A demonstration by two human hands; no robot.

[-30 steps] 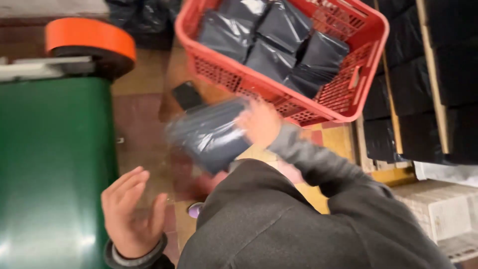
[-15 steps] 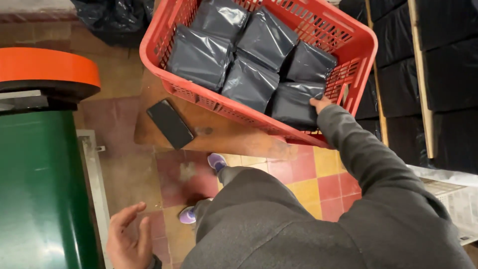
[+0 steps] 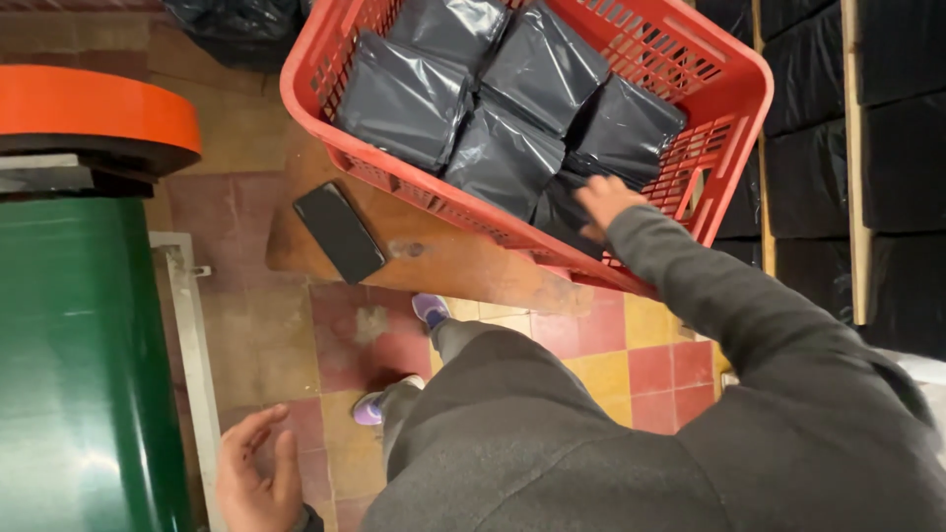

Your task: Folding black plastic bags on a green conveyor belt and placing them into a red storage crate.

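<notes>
Reaching further since half a second ago, the right hand (image 3: 603, 202) now lies inside the near corner of the red crate (image 3: 734, 94), where before it only touched the rim; the left hand (image 3: 258, 478) has risen a little more into view at the lower edge.

Five dark grey plastic parcels (image 3: 404, 99) lie packed flat in the crate, overlapping one another. The right hand rests on top of the nearest parcel (image 3: 562, 212), fingers spread and flat against the wrap; whether they have closed on it cannot be told, since the fingertips blur into the dark plastic. The rest of the parcels lie beyond the hand and to its left, touching each other. The crate's latticed wall rises just to the right of the hand, and its near rim passes under the wrist.

The crate sits on a worn wooden table (image 3: 434, 261), and a black phone (image 3: 340, 232) lies flat on the same board, to the left of the right hand and well apart from it, just outside the crate wall. Below the table edge, shoes (image 3: 429, 307) stand on a floor of red and yellow tiles (image 3: 650, 369).

The left hand hangs open and empty, fingers loosely apart, just beside a green machine (image 3: 79, 365) with an orange disc (image 3: 94, 106) on top. Black stacks (image 3: 897, 148) stand to the right of the crate.
</notes>
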